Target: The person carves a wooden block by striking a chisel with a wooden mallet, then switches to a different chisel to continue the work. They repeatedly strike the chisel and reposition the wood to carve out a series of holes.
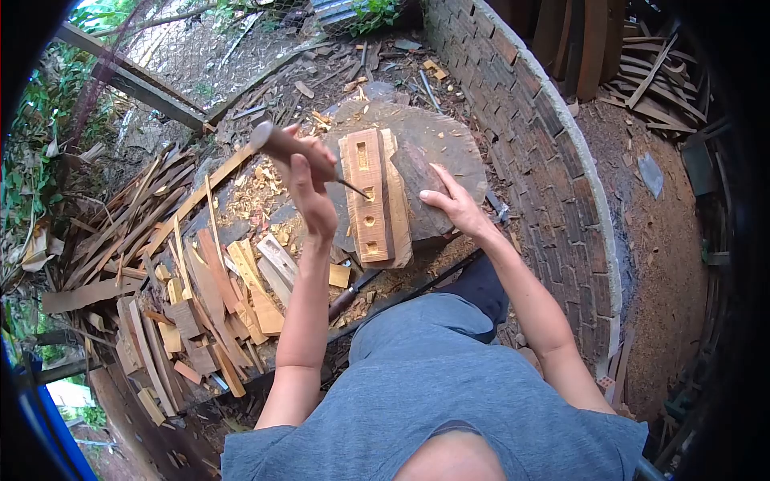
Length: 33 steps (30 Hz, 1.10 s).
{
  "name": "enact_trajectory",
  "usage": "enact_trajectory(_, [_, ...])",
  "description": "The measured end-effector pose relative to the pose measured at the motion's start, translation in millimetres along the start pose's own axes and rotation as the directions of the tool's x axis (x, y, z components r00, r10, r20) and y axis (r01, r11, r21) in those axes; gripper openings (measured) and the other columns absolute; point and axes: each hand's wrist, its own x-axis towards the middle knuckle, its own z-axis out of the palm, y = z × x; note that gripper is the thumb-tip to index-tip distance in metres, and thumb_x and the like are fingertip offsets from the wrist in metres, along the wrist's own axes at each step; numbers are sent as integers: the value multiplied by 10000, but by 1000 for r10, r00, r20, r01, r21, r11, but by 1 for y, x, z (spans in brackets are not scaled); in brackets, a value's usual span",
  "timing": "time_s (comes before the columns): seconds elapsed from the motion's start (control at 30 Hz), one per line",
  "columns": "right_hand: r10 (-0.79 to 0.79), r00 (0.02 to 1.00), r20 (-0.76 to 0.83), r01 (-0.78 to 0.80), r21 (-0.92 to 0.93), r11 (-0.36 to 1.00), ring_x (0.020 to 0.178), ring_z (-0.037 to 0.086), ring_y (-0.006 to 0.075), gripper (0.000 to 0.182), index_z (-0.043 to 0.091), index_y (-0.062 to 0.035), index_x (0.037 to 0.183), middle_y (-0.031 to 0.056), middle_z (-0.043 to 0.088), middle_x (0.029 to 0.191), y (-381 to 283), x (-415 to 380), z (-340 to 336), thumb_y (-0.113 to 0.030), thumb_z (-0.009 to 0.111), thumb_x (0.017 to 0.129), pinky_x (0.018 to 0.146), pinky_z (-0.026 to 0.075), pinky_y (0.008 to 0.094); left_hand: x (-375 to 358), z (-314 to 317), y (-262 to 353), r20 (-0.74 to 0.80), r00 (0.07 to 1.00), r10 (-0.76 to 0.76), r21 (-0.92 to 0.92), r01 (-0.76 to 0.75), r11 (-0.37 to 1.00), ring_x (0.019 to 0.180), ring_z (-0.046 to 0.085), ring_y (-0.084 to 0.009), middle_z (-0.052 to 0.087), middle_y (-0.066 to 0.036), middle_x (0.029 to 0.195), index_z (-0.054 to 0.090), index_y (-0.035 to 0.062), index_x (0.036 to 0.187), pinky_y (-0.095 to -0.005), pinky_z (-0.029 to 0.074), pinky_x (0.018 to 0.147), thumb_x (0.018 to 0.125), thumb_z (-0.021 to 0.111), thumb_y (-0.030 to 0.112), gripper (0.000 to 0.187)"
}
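My left hand (309,188) is closed around the thick brown handle of a chisel (281,144). The chisel's thin metal blade slants down to the right, its tip over a notch in a reddish wooden board (355,216). Several cut recesses run along this board, the longest near its far end. Under and beside it lies a paler wooden piece (399,232). To the right, my right hand (459,208) grips the near end of a dark, flat wooden block (415,176), thumb on one side and fingers on the other. The board rests on a round tree stump (457,144).
Wood offcuts (212,297) are heaped at the left, with chips (249,196) scattered behind. A dark-handled tool (346,298) lies by the stump's near edge. A curved brick wall (533,144) bounds the right side; a wire fence (192,48) stands behind.
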Motion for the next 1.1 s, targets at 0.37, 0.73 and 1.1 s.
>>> enact_trajectory(0.37, [-9,1000,-6,9,-29,1000,1293,456,253,766,334,-31,1468,178,469,1403,-2,-4,-1,-382,647,864,1069,349,354,23,1,30,-127,992,22,149,-3,989,662,624,-136,541,-47,755,429,57,987,-316,602,513,896,654,95,245])
enact_trajectory(0.73, [7,1000,1,-7,30,1000,1270,475,252,757,333,-47,1472,170,484,1391,-5,-7,0,-369,638,858,1057,358,356,27,-20,2,-425,905,-31,-41,15,999,432,433,-70,474,-14,610,419,101,814,-223,393,362,939,624,92,240])
enact_trajectory(1.1, [45,999,9,-46,17,999,1281,468,253,763,326,-57,1477,175,468,1406,-2,-6,2,-372,640,857,1065,350,362,25,-5,-4,-380,917,119,151,-66,986,407,434,-68,427,14,551,407,97,795,-218,354,353,929,654,118,282])
